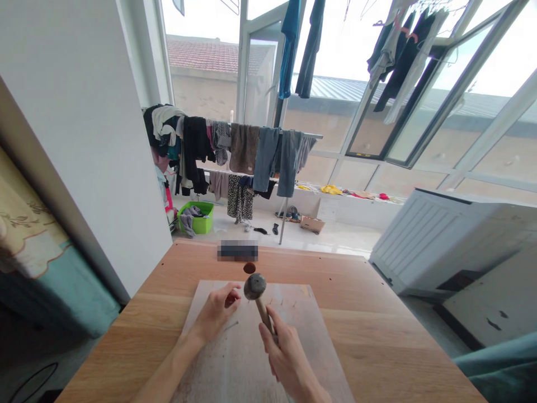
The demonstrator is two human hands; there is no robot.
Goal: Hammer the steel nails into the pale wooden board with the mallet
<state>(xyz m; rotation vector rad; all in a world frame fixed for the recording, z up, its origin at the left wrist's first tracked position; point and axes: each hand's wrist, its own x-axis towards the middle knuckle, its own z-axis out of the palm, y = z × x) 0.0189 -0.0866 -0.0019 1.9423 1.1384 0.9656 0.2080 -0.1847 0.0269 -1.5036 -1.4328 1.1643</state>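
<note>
My right hand (287, 347) is wrapped round the wooden handle of a hammer (255, 286) with a rounded, dark grey head. The head is raised over the far part of a pale, worn board (247, 358). To its left, my left hand (216, 313) curls with thumb and fingers brought together just above the board. Whatever is between those fingertips is too small to make out. Several thin nails (295, 304) stand upright in a row near the board's far edge. One loose nail (231, 325) lies on the board beside my left hand.
The board rests on a wooden table (377, 336) with a round hole (249, 268) behind the hammer. A blurred dark block (237, 251) is at the table's far edge. Beyond stand a laundry rack (310, 135), a green basket (203, 219) and a white appliance (423, 235).
</note>
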